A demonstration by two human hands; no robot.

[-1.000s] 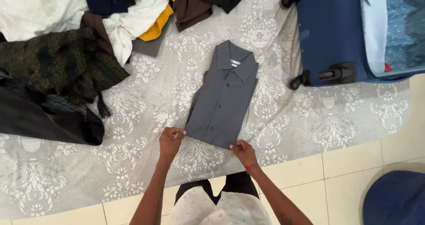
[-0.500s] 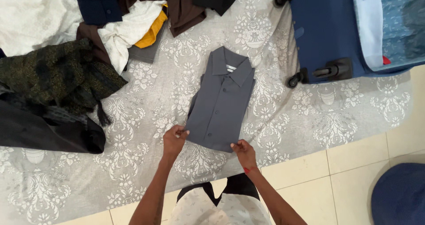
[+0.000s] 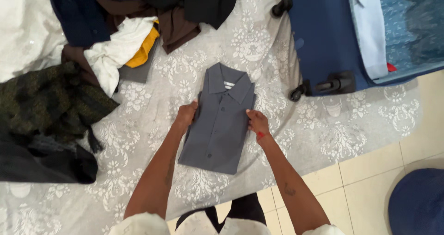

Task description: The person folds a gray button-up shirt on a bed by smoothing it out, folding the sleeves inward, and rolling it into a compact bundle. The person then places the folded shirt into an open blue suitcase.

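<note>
while both hands' fingers pinch its side edges, the folded grey shirt lies flat, buttoned, collar up.

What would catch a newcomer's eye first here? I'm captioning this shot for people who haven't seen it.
The folded grey shirt lies at centre on the patterned sheet, with the left hand and right hand at its sides. An open blue suitcase sits upper right; a heap of clothes fills the upper left.

Grey shirt, white-patterned grey sheet, blue suitcase, yellow cloth, cream floor tiles
</note>
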